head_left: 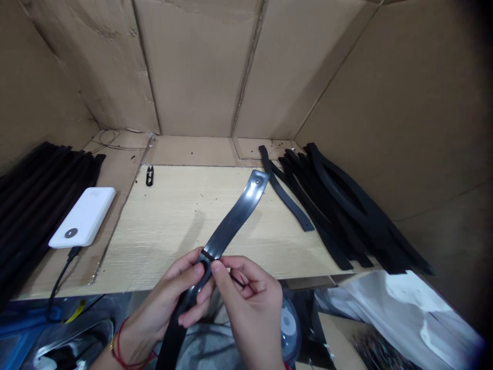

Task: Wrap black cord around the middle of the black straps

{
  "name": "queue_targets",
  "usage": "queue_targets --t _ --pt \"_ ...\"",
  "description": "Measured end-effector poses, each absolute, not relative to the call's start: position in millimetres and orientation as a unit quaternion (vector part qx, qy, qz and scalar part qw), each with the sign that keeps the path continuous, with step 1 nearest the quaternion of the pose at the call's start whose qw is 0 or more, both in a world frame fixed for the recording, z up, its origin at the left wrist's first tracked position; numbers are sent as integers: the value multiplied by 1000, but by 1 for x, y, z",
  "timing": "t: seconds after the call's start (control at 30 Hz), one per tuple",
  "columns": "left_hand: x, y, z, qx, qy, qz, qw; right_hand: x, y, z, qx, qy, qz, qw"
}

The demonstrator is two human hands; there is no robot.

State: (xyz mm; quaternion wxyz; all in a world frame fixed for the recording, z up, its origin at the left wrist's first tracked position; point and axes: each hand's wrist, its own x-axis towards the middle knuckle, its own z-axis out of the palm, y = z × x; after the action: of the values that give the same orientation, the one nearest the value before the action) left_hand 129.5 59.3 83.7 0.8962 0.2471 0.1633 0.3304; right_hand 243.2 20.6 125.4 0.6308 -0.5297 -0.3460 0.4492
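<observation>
A glossy black strap [234,216] with a small hole near its far end slants up and away over the table's front edge. My left hand [181,288] is closed around the strap's lower part, thumb on top. A narrow dark band [208,254] crosses the strap just beyond that thumb. My right hand [250,293] pinches at this band with thumb and fingertips. A thin black end [236,280] sticks out between the right fingers; it looks like part of the band, though the join is hidden. The strap's near end runs out of view at the bottom.
Black straps [339,205] lie heaped at the right, with a loose strap [287,198] beside them. Another dark pile [46,195] lies left, by a white power bank [82,216] with a cable. Small black thread snips [150,176] rest farther back. Cardboard walls [200,67] enclose the table.
</observation>
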Motion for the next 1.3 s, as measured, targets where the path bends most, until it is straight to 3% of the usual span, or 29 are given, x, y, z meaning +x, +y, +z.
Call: queue_targets --t 0.13,0.4,0.73,1.03,1.3 --pt "129 55 92 273 255 355 857 251 22 126 -523 -358 444 634" --pt "129 49 94 286 270 377 839 254 17 124 -532 -358 428 637" --pt "127 53 84 208 117 340 909 257 26 113 -436 -319 540 645" --pt "131 61 71 92 -78 207 971 261 31 110 -388 -262 649 600" --pt "133 59 73 131 -20 151 980 264 33 117 -415 -309 632 577"
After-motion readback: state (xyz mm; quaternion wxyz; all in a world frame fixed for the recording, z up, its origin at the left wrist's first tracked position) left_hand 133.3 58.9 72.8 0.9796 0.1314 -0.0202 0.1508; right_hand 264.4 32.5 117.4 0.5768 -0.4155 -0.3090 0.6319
